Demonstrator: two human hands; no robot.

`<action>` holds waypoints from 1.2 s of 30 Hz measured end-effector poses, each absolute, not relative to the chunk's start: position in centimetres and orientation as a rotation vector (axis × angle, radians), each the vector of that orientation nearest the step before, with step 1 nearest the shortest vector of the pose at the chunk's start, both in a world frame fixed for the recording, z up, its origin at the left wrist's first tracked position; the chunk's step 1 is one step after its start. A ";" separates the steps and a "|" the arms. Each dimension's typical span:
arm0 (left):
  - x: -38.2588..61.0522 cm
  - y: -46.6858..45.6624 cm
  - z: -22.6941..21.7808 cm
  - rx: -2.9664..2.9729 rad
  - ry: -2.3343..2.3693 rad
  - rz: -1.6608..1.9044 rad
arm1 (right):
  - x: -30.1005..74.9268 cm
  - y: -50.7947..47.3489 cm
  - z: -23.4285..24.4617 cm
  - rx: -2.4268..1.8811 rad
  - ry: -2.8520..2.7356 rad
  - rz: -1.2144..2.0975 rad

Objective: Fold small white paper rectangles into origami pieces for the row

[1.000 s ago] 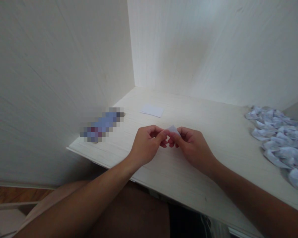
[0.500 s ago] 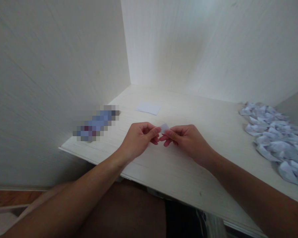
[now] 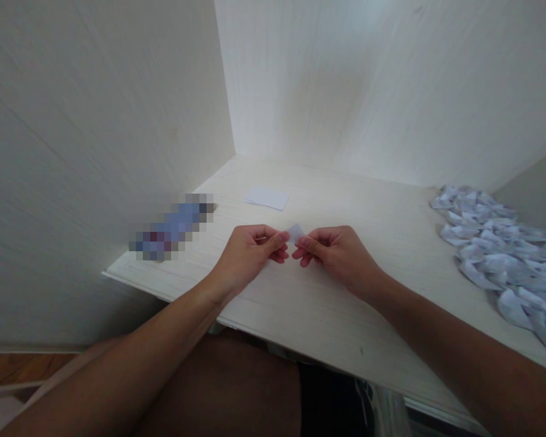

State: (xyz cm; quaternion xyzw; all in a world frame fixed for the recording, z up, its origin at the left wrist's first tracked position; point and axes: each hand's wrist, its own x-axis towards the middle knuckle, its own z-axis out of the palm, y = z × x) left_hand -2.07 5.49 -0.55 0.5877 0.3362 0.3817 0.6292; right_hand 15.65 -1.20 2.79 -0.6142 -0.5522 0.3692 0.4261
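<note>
A small white piece of paper (image 3: 295, 232) is held between my two hands, just above the table. My left hand (image 3: 258, 250) pinches its left side between thumb and forefinger. On the opposite side, my right hand (image 3: 330, 250) grips it the same way, with the other fingers curled below. The fingers cover part of the paper, so its full shape is hidden. Behind my hands lies a flat stack of white paper sheets (image 3: 267, 198).
Along the right side of the white table (image 3: 346, 200) spreads a heap of folded white paper pieces (image 3: 495, 243). A blurred bluish object (image 3: 175, 227) lies at the left, near the side panel (image 3: 118, 121). A back panel (image 3: 337, 85) rises behind the table.
The view has shifted slightly to the right. My fingers sit a little farther apart, and more of the small paper shows between them. Both hands still pinch it.
</note>
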 end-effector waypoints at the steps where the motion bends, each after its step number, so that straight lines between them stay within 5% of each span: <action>1: -2.1 5.6 -0.6 1.345 0.770 0.868 | 15.7 -1.2 2.8 -1.535 -1.383 0.924; 17: -1.8 5.7 -0.8 1.315 0.760 0.904 | 16.0 -1.1 2.6 -1.563 -1.411 0.827; 28: -1.8 5.2 -0.3 1.252 0.682 1.084 | 16.2 -0.7 2.1 -1.332 -1.084 1.231; 36: -1.8 4.6 0.4 1.302 0.781 1.090 | 16.0 -0.8 1.8 -1.319 -1.045 1.198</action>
